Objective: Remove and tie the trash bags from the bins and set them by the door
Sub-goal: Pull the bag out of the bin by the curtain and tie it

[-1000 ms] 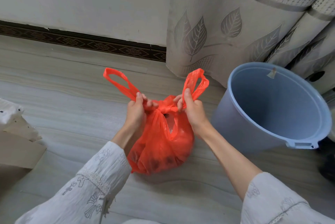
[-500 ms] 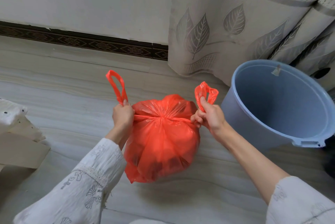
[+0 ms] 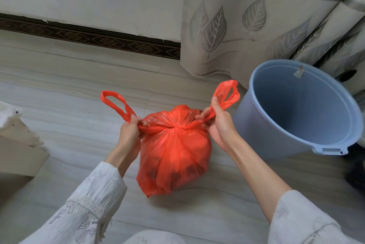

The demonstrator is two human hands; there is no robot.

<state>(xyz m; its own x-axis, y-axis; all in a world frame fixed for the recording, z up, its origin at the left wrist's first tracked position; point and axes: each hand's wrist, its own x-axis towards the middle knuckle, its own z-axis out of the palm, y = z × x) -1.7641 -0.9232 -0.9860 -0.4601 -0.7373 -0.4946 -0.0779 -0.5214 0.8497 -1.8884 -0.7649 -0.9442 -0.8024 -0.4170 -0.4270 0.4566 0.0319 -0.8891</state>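
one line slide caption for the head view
Both hands pull the red trash bag handles apart, beside the blue bin.

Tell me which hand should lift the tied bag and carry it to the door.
Probably the left hand: it grips its handle loop low beside the knot on the red bag, while the right hand works next to the blue bin.

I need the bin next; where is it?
Head view, right side: the blue bin stands empty on the floor, right of the red bag, before the curtain.
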